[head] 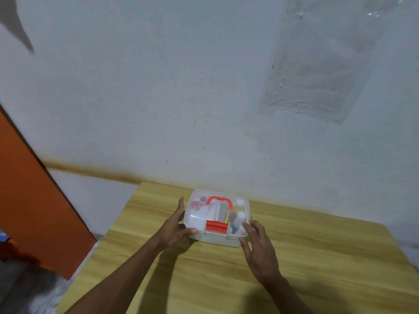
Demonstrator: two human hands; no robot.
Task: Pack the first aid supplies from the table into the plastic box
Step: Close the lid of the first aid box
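The plastic box (197, 219) sits lid-on at the far middle of the table (317, 257), near the wall (181, 98), its long axis running left to right and its red latch (216, 225) facing the person. It is a rounded, cloudy translucent case; a red handle (218, 198) lies flat on the lid, and pink cups (195, 205) and a white bottle (240, 219) show blurrily through it. The left hand (174, 230) lies with straight fingers along the box's left side and its thumb at the near-left corner; the right hand (260, 250) has spread, loosely extended fingers touching the near-right corner, both over the smooth, pale wood-grain tabletop.
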